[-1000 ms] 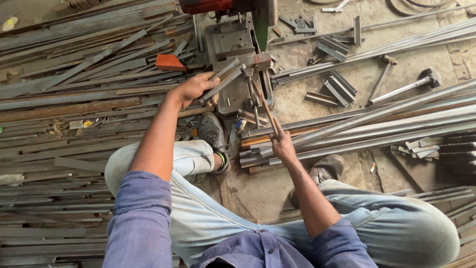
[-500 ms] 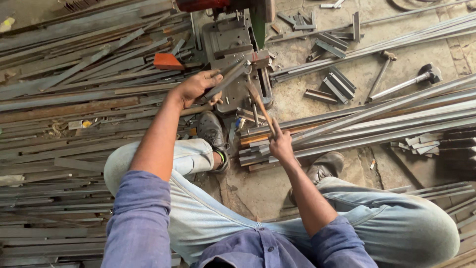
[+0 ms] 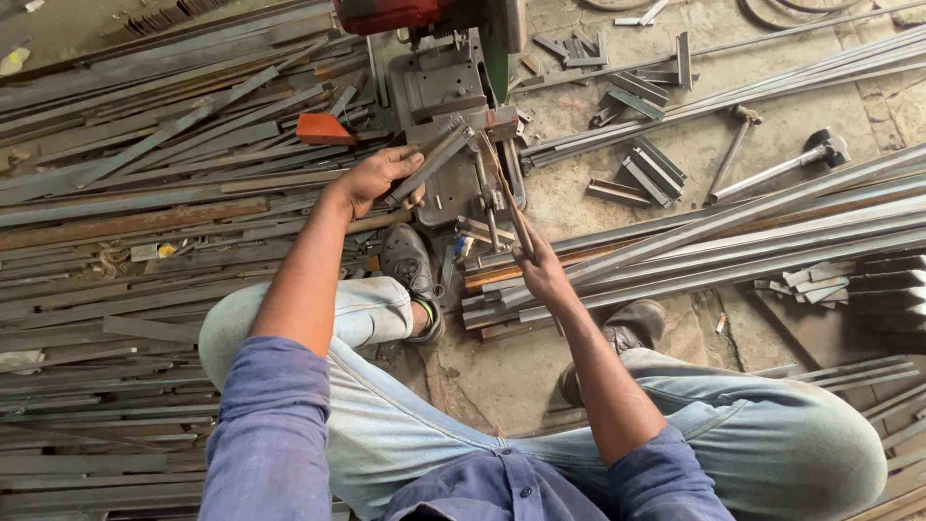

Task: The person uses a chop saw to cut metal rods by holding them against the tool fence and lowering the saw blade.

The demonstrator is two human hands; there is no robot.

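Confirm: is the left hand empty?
No, the left hand grips a grey metal bar at the saw base.

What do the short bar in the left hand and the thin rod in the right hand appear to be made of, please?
The short bar in the left hand looks like bare steel: dull grey with flat, angular faces. The thin rod in the right hand looks like metal too, but brownish, possibly rusted or coated; the view leaves that open.

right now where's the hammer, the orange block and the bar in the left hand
hammer [image 3: 772, 174], head view, on its handle
orange block [image 3: 323, 129], head view, top face
metal bar [image 3: 439, 154], head view, mid-length
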